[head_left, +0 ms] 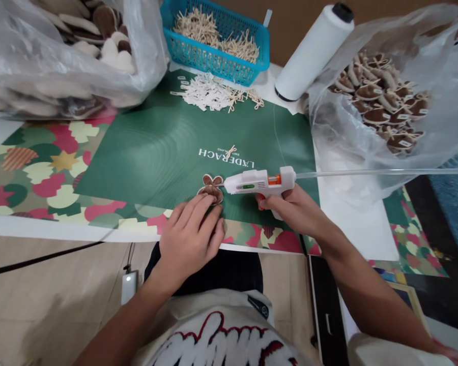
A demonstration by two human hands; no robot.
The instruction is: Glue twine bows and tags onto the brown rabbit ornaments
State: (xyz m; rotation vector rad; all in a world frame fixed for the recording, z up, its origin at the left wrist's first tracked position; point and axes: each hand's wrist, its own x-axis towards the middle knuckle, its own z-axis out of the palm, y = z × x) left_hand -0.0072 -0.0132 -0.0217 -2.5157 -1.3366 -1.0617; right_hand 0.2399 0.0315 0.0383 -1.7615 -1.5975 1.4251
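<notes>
A small brown bunny-shaped fabric piece with pale edges point(212, 181) lies on the green printed sheet, its two ears pointing away from me. The bent fingers of my left hand point(191, 231) hold its lower part down against the sheet. In my right hand point(295, 203) is a white glue gun with orange parts point(248, 181), its nozzle at the bunny's neck, just below the ears. Whether the tip touches the fabric I cannot tell. A clear glue stick point(366, 173) runs out of the gun's back end. One small cream string bow point(231, 152) lies just beyond the bunny.
Beyond the green sheet point(137, 147) stands a blue basket point(209, 58) of string bows. White tags point(208, 92) are piled before it. A white thread cone point(313, 53) leans nearby. Plastic bags point(145, 56) hold fabric pieces at left and bow-trimmed bunnies point(389, 104) at right.
</notes>
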